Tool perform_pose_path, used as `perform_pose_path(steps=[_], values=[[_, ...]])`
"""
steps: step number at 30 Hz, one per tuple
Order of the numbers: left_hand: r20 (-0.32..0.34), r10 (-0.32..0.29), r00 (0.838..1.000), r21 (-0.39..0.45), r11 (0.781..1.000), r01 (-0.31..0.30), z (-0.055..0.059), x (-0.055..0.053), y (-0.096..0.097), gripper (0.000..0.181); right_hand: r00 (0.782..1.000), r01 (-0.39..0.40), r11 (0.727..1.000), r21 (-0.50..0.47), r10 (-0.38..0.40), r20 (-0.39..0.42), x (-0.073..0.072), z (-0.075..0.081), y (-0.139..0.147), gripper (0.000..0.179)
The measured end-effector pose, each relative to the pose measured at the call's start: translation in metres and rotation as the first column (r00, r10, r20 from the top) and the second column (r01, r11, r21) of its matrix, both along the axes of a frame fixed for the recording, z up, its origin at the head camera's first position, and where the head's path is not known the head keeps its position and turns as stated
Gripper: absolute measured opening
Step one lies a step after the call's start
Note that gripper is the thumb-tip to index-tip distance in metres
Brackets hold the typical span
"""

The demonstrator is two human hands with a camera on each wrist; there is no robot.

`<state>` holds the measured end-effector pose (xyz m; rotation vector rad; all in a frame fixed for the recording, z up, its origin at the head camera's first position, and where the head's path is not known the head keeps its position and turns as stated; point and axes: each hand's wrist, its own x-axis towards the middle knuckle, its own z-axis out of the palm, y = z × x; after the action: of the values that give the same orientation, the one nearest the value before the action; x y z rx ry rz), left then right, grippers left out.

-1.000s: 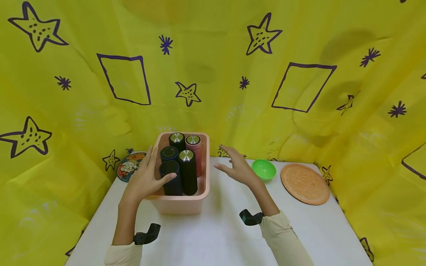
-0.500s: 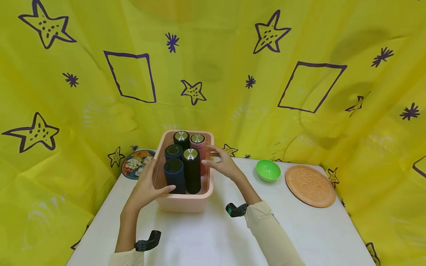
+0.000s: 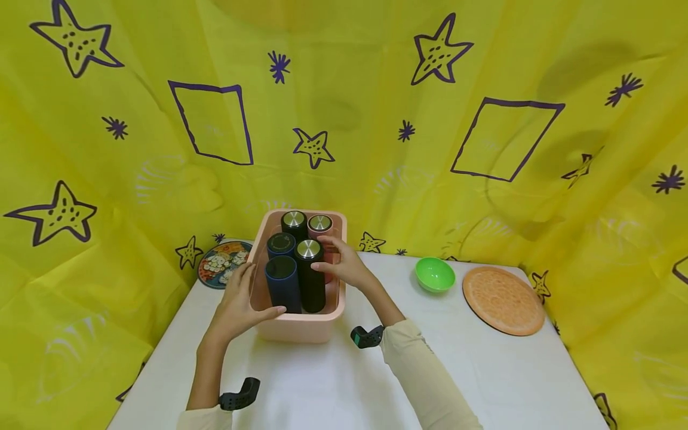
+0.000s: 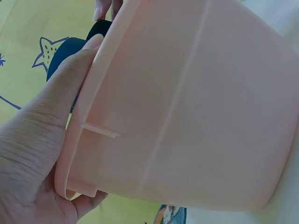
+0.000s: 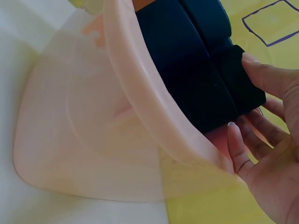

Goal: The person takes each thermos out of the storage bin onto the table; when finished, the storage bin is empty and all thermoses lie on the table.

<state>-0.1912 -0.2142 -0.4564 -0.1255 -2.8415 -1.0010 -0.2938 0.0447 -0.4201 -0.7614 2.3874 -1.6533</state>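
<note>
In the head view my left hand holds a pink plastic bin at its left front corner, thumb over the front rim. The left wrist view shows a finger below that rim. Inside the bin stand several upright bottles. My right hand reaches over the right rim and grips the upper part of a black thermos bottle with a silver-topped lid, thumb in front, fingers behind. A pink thermos bottle, partly hidden by that hand, and another black thermos bottle stand behind it. Two dark blue cylinders are at the left.
A green bowl and a round orange-brown board lie on the right of the white table. A patterned plate is behind the bin's left side. Yellow printed curtain surrounds the table.
My right hand has moved left from beside the bin, past the pink thermos bottle, and now grips the front black thermos bottle. My left hand stays at the bin's corner.
</note>
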Motion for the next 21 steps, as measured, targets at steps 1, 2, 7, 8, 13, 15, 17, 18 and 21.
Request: perform_pose_path(steps=[1,2,7,8,13,15,17,18,21], values=[[0.004,0.006,1.000,-0.002,1.000,-0.006,0.000,0.000,0.000,0.122,1.000,0.003,1.000,0.004,-0.003,0.000,-0.001,-0.001,-0.001,0.063],[0.010,0.010,1.000,-0.001,1.000,-0.010,-0.001,0.000,0.000,0.123,1.000,0.006,1.000,0.008,-0.006,-0.003,-0.001,-0.001,-0.002,0.064],[0.052,0.031,0.998,0.023,0.999,-0.033,-0.002,0.001,-0.001,0.126,1.000,0.018,1.000,0.022,-0.017,-0.025,-0.002,-0.002,-0.007,0.067],[0.057,0.033,0.998,0.028,0.999,-0.035,-0.003,0.001,-0.001,0.126,0.999,0.022,0.999,0.028,-0.021,-0.030,-0.002,-0.003,-0.009,0.068],[0.061,0.036,0.998,0.031,0.999,-0.038,-0.004,0.001,0.000,0.125,0.999,0.035,0.998,0.055,-0.033,-0.033,-0.005,-0.009,-0.012,0.073],[0.056,0.034,0.998,0.028,0.999,-0.036,-0.005,0.001,0.001,0.125,0.999,0.035,0.997,0.063,-0.033,-0.028,-0.004,-0.010,-0.012,0.074],[0.051,0.035,0.998,0.024,0.999,-0.037,-0.005,0.001,0.000,0.124,0.999,0.031,0.997,0.065,-0.030,-0.028,-0.004,-0.011,-0.013,0.074],[0.049,0.036,0.998,0.025,0.999,-0.037,-0.005,0.001,0.000,0.124,0.999,0.029,0.997,0.065,-0.027,-0.029,-0.005,-0.011,-0.014,0.074],[0.043,0.037,0.998,0.026,0.999,-0.038,-0.005,0.001,-0.001,0.123,0.999,0.027,0.997,0.073,-0.025,-0.025,-0.005,-0.011,-0.016,0.073]])
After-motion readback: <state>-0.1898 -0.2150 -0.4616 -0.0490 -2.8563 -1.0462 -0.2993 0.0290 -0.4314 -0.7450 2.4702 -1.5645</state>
